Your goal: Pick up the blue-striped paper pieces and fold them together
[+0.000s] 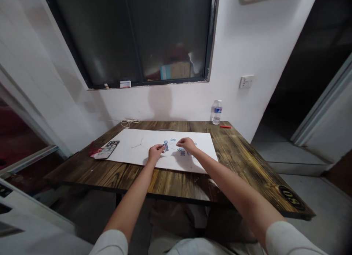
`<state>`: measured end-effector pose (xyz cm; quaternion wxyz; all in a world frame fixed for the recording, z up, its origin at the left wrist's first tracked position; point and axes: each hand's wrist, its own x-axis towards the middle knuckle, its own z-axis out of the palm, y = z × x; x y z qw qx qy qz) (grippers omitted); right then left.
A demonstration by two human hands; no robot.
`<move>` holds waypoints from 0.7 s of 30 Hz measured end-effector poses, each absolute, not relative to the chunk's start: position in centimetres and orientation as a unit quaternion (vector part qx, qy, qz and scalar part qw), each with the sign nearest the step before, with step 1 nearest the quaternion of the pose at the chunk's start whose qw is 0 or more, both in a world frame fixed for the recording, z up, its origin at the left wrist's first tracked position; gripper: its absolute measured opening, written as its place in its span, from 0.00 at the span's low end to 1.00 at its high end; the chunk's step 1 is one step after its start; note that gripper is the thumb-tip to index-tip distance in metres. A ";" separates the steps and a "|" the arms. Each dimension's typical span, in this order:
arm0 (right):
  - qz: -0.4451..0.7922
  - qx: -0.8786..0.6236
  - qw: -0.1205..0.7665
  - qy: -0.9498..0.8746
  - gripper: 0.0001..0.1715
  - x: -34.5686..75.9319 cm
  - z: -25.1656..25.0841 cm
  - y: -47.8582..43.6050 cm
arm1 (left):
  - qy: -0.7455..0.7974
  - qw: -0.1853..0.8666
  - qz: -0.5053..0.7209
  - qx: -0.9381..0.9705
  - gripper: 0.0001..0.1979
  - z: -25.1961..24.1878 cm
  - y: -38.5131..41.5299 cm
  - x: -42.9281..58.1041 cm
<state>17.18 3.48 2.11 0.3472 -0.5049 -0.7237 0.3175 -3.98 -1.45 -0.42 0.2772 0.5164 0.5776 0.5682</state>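
My left hand (156, 152) is closed on a small flat dark piece with blue-and-white marks (166, 147), held just above a white board (148, 137). To its right, my right hand (186, 143) is pinched, its fingertips pointing left; whatever sits between them is too small to make out. Around and under the right hand lie several small blue-striped pieces (173, 140) on the board. Some of them are partly covered by that hand. Left of my left hand, a thin bent strand (139, 143) rests on the board.
The board lies on a dark wooden table (110, 174). A patterned phone-like object (108, 149) and red strands (95, 151) sit at its left end. At the back are a white cable (129, 122), a water bottle (217, 112) and a red pen-like stick (225, 127). A window (132, 35) is above.
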 end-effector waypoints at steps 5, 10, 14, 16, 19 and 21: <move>0.271 -0.520 0.300 -0.752 0.06 20.6 2.9 4.3 | 0.575 0.282 0.567 0.517 0.20 -0.4 -1.4 -4.1; 0.233 -0.529 0.261 -0.773 0.08 23.5 2.8 4.4 | 0.583 0.273 0.562 0.520 0.21 -0.4 -1.3 -4.2; 0.213 -0.538 0.246 -0.777 0.08 25.7 2.2 4.5 | 0.587 0.269 0.556 0.523 0.22 -0.5 -1.1 -4.4; 0.203 -0.546 0.232 -0.779 0.08 26.8 2.0 4.4 | 0.584 0.270 0.558 0.523 0.23 -0.6 -1.0 -4.5; 0.201 -0.559 0.200 -0.780 0.10 28.2 1.8 4.2 | 0.585 0.268 0.559 0.522 0.23 -0.8 -0.8 -4.6; 0.202 -0.569 0.172 -0.778 0.12 28.9 1.8 3.9 | 0.589 0.265 0.555 0.524 0.22 -0.8 -0.7 -4.7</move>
